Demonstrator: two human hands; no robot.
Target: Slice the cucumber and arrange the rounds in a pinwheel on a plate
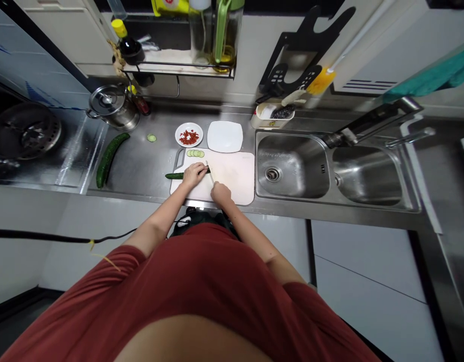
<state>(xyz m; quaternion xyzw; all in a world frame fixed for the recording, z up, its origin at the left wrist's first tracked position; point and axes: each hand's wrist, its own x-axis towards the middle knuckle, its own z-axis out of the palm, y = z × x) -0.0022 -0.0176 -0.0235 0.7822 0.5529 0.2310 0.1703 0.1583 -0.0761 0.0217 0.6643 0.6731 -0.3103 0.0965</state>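
On a white cutting board (235,176) lies a dark green cucumber (174,176), pointing left to right. My left hand (194,174) is closed over the cucumber near its right end and covers part of it. My right hand (220,193) grips a knife (210,172), its blade angled up and left against the cucumber's right end, close to my left fingertips. Several pale cucumber slices (195,153) lie in a row at the board's upper left. Above them stands a small white plate (178,134) with chopped red pieces (189,137). Beside it is a white square plate (224,136).
A whole cucumber (110,158) and a cut cucumber end (152,138) lie on the steel counter to the left. Behind them stands a lidded pot (113,106). A double sink (292,166) with a faucet (410,137) is at right. A bottle rack (179,69) overhangs the back.
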